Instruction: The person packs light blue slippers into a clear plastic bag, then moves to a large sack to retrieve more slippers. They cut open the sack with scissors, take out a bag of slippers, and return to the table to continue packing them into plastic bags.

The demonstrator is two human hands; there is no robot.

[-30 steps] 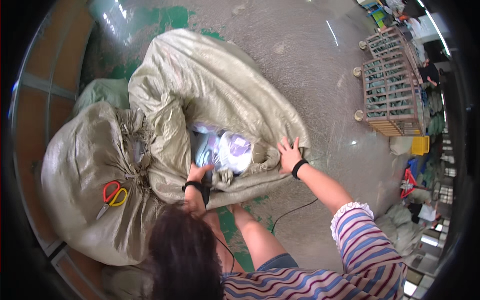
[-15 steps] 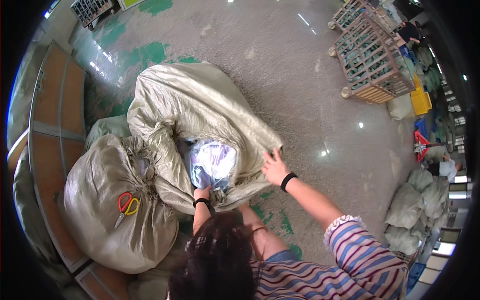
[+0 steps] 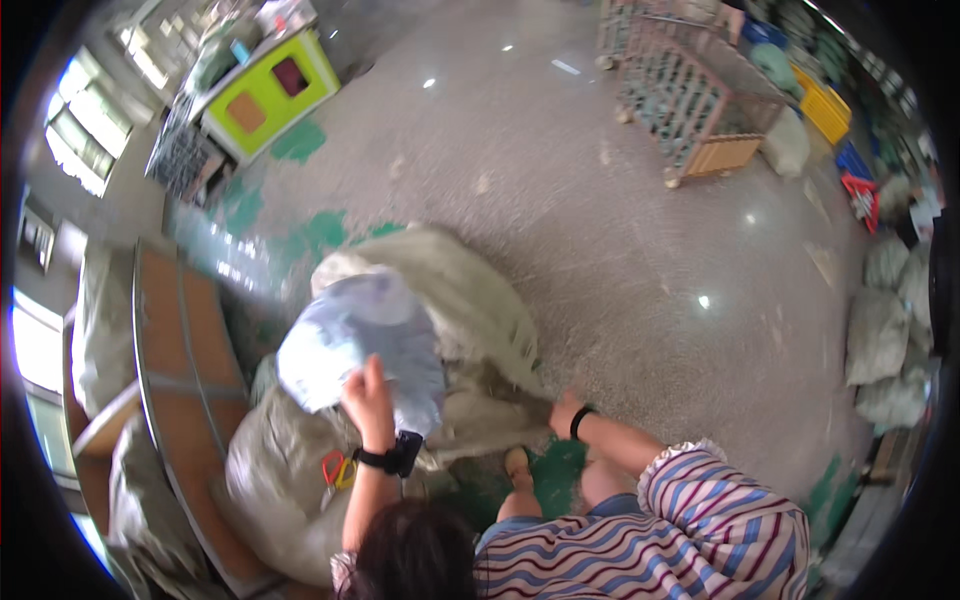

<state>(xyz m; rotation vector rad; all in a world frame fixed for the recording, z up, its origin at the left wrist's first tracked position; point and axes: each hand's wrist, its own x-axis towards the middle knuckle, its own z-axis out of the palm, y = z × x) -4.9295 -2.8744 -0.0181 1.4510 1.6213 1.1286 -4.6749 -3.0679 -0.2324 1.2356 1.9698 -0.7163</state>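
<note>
A shiny plastic-wrapped bundle (image 3: 345, 325), pale blue and white, is up in front of me with my left hand (image 3: 370, 408) closed on its near edge. What is packed inside cannot be made out. My right hand (image 3: 566, 412) grips the edge of a big woven sack (image 3: 480, 295), which slumps on the floor behind and beside the bundle. Most of the sack's mouth is hidden. To the left a second full sack (image 3: 275, 465) carries scissors (image 3: 338, 470) with one red and one yellow handle.
Brown framed panels (image 3: 190, 330) stand along the left side. A slatted wheeled cart (image 3: 690, 100) and a yellow crate (image 3: 822, 105) are at the far right. Filled sacks (image 3: 880, 320) pile up on the right. A lime-green cabinet (image 3: 275, 95) stands far left.
My left hand has come out of the sack's mouth with the wrapped bundle and raised it. My right hand has moved nearer me with the sack's edge, and the sack has sagged.
</note>
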